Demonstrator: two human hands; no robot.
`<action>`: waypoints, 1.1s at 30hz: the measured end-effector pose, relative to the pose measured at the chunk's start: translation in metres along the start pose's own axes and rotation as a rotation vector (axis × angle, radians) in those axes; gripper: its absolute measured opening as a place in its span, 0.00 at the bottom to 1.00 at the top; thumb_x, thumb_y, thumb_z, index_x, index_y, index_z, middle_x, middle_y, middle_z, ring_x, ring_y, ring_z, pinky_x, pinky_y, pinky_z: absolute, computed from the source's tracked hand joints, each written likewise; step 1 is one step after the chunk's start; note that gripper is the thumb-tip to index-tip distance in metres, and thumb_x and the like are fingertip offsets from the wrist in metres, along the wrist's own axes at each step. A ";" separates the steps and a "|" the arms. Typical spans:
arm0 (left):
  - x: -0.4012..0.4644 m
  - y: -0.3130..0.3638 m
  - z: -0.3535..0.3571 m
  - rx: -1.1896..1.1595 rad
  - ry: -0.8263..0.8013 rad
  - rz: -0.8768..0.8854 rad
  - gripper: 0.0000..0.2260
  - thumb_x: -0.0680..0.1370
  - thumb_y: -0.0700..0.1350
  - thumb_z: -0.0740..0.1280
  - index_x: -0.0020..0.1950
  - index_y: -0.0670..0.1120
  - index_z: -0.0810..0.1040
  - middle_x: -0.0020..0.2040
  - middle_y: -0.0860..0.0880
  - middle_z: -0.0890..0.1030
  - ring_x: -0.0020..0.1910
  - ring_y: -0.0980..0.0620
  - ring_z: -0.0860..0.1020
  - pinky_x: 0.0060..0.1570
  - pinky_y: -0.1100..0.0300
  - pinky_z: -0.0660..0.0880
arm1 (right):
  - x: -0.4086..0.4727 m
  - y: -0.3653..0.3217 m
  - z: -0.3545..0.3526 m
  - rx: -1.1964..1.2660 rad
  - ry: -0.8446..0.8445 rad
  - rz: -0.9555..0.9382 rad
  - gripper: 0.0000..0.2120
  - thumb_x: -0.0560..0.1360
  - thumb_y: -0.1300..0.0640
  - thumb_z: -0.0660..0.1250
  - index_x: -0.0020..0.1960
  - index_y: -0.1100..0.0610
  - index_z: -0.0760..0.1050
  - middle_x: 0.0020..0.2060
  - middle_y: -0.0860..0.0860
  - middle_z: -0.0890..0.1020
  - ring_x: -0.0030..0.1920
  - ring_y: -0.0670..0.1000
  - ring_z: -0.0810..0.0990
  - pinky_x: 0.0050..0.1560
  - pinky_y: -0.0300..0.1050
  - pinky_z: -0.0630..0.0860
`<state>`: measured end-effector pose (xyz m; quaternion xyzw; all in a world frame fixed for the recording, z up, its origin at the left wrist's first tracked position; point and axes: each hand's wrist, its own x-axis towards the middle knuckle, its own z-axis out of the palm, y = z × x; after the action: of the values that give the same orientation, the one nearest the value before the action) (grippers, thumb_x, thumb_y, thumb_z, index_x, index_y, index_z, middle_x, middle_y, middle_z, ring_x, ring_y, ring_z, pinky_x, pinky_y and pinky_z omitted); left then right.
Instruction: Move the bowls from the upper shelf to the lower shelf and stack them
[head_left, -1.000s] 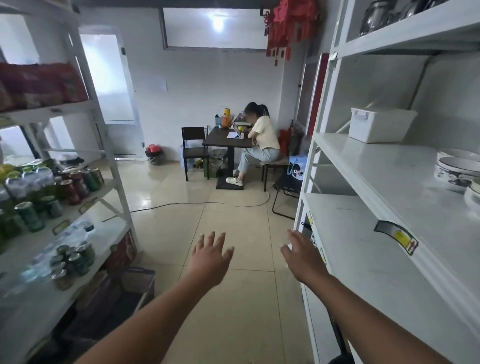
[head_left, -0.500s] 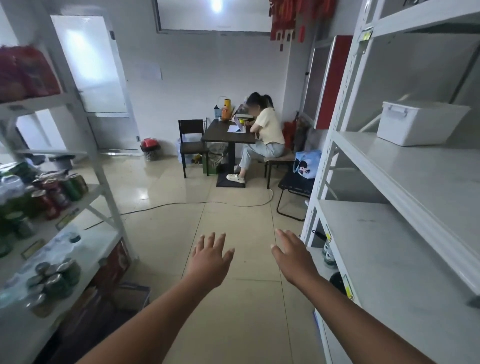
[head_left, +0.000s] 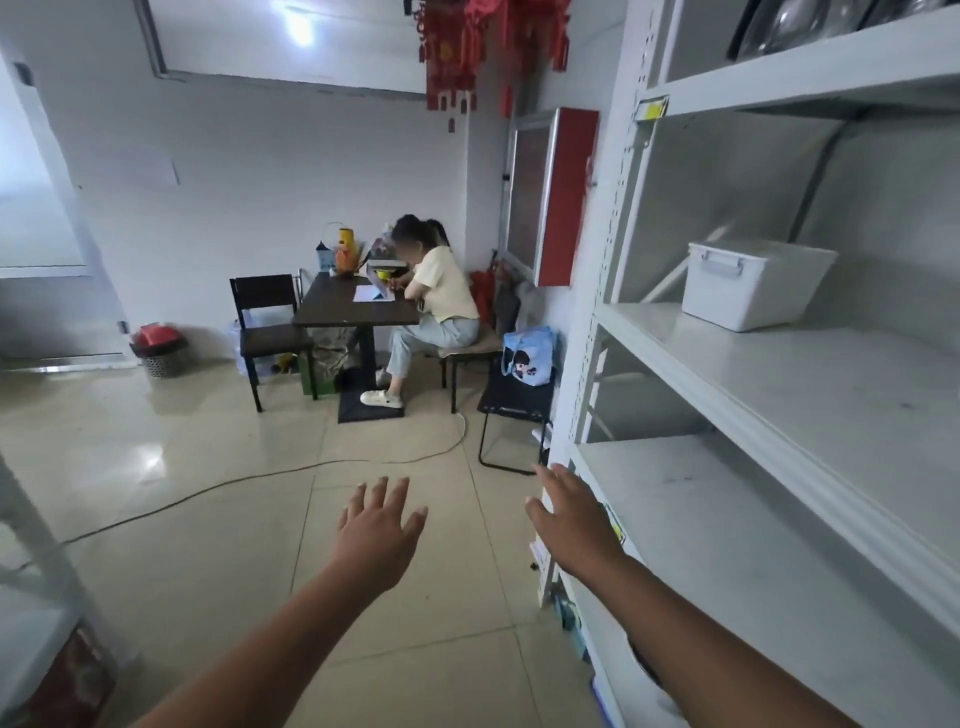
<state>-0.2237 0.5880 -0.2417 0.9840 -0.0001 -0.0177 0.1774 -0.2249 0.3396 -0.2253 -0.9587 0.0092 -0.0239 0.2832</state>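
Left hand (head_left: 376, 525) and right hand (head_left: 571, 514), lower centre: fingers spread, holding nothing. Lower shelf (head_left: 737, 519) at right: bore no bowls. Upper shelf (head_left: 810, 374): carried only a white bin (head_left: 753, 283). Bowls: out of frame. Task judged unstarted.

both bare forearms are reaching forward from the bottom of the view, angling toward each other. the left hand (head_left: 378, 530) is showing its back, with fingers straight and slightly spread, holding nothing. the right hand (head_left: 574, 517) is stretching out a little farther and higher, fingers straight and close together, thumb out to the left, also holding nothing. the two hands are staying apart.
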 end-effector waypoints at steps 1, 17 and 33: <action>0.014 0.004 0.000 0.000 -0.003 0.012 0.28 0.82 0.61 0.48 0.80 0.53 0.47 0.81 0.49 0.48 0.80 0.44 0.44 0.78 0.46 0.50 | 0.011 0.000 -0.003 -0.003 0.011 0.002 0.27 0.81 0.46 0.56 0.79 0.46 0.59 0.79 0.47 0.58 0.79 0.50 0.56 0.76 0.50 0.56; 0.246 0.220 -0.024 0.328 0.169 0.714 0.23 0.79 0.46 0.65 0.74 0.44 0.69 0.75 0.35 0.63 0.74 0.31 0.62 0.70 0.36 0.64 | 0.219 0.061 -0.137 -0.153 0.358 0.007 0.25 0.80 0.45 0.57 0.75 0.50 0.66 0.76 0.51 0.66 0.75 0.54 0.65 0.72 0.51 0.61; 0.218 0.546 0.056 -0.528 -0.274 1.177 0.29 0.80 0.55 0.62 0.79 0.49 0.57 0.77 0.39 0.57 0.76 0.38 0.58 0.74 0.46 0.59 | 0.066 0.224 -0.308 -0.450 0.926 0.616 0.26 0.79 0.49 0.62 0.75 0.52 0.67 0.75 0.54 0.68 0.74 0.55 0.66 0.72 0.52 0.63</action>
<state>-0.0049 0.0550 -0.1110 0.7319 -0.5562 -0.0425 0.3914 -0.1758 -0.0177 -0.0858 -0.8383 0.4138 -0.3535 0.0339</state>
